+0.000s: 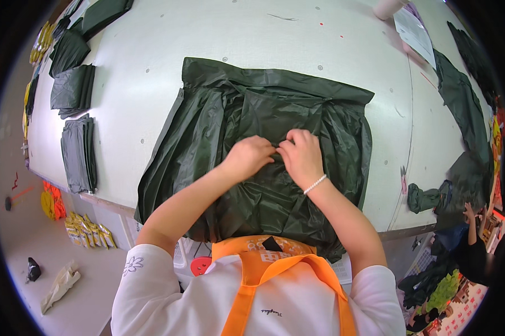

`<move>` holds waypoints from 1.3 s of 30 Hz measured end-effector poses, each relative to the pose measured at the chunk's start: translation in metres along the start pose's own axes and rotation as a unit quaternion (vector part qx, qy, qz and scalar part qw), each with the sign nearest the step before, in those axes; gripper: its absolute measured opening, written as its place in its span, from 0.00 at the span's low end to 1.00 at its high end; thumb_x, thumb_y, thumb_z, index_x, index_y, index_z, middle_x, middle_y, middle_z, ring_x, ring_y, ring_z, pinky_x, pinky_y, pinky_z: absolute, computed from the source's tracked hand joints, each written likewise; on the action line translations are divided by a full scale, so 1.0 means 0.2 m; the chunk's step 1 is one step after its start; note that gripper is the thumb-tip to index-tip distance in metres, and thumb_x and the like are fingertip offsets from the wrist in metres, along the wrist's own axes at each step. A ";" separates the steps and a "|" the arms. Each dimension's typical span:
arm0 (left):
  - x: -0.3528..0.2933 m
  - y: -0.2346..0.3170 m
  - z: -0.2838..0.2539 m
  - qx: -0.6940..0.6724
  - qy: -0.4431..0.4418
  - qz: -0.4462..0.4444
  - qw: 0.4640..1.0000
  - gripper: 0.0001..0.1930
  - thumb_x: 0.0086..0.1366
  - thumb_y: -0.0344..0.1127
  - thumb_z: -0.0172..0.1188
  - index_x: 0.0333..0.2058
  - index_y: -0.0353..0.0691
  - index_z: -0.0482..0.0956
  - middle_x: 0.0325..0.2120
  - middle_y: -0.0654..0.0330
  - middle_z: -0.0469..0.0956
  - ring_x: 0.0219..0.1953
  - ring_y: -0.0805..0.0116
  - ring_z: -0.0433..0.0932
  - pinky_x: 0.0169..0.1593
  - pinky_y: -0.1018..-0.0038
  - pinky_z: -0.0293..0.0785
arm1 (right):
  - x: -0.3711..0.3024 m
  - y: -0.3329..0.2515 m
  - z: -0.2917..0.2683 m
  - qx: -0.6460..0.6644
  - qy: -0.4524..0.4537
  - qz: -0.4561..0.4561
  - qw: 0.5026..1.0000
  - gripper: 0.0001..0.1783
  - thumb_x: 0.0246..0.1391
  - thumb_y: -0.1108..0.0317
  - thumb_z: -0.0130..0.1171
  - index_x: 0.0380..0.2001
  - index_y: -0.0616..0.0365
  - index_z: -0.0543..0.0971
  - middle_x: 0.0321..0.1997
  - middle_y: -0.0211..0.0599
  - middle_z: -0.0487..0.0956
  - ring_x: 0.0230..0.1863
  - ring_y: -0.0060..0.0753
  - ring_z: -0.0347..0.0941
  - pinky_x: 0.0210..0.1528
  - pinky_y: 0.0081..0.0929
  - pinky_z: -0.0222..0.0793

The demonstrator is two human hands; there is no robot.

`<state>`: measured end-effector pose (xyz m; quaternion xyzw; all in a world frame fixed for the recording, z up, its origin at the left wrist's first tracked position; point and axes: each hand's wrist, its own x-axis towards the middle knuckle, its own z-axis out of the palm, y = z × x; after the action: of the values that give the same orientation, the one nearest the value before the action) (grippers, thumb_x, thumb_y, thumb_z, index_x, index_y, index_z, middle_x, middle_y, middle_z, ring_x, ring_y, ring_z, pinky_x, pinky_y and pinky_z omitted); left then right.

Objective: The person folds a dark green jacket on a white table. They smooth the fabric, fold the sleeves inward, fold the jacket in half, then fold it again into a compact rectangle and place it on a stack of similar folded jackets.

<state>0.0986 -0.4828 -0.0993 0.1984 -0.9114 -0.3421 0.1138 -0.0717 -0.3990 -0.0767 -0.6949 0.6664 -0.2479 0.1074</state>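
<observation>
We note a dark green garment (283, 112) spread at the near edge of the table (123, 106), partly overhanging. Left hand (249, 157) and right hand (303, 159) meet mid-garment, fingers curled in, pinching its cloth. Folded green stack (79, 154) by the near left corner; pink-handled snips (403, 182) toward the near edge, right.

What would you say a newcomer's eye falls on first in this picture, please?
The green cloth spread on the pale table would likely come first, with the left hand and right hand close together at its middle. Next might be the orange apron at the lower centre, over a white shirt, then folded stacks by the table's left edge.
</observation>
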 end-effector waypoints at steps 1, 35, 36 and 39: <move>0.03 -0.03 -0.03 -0.072 0.008 -0.055 0.996 0.13 0.50 0.34 0.66 0.35 0.37 0.80 0.31 0.56 0.79 0.36 0.55 0.77 0.41 0.66 0.73 | -0.01 -0.04 -0.02 0.005 -0.015 -0.003 1.000 0.06 0.44 0.67 0.63 0.27 0.55 0.78 0.33 0.32 0.70 0.40 0.38 0.68 0.42 0.34 0.63; 0.08 0.01 0.01 0.094 0.057 -0.019 0.994 0.17 0.50 0.33 0.63 0.40 0.37 0.79 0.39 0.58 0.76 0.45 0.59 0.73 0.46 0.67 0.71 | 0.32 0.16 -0.05 0.027 0.019 -0.035 0.999 0.10 0.46 0.77 0.55 0.35 0.59 0.77 0.39 0.36 0.75 0.44 0.41 0.71 0.45 0.34 0.68; 0.10 0.00 -0.02 0.055 0.040 -0.040 0.997 0.17 0.50 0.33 0.63 0.40 0.38 0.79 0.39 0.58 0.76 0.44 0.58 0.74 0.45 0.67 0.72 | 0.25 0.13 -0.07 0.041 -0.027 -0.042 0.998 0.11 0.46 0.77 0.55 0.36 0.58 0.77 0.40 0.36 0.75 0.44 0.40 0.71 0.45 0.33 0.68; 0.21 -0.13 -0.09 -0.087 0.022 -0.058 0.994 0.12 0.49 0.31 0.65 0.35 0.36 0.81 0.31 0.54 0.79 0.37 0.52 0.76 0.42 0.64 0.74 | 0.12 0.05 -0.07 0.040 -0.024 -0.062 0.997 0.11 0.46 0.75 0.57 0.36 0.58 0.77 0.38 0.35 0.75 0.43 0.39 0.71 0.43 0.32 0.67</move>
<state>0.0751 -0.5286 -0.1009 0.2478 -0.8626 -0.4214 0.1304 -0.0878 -0.4209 -0.0659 -0.7360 0.6088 -0.2636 0.1351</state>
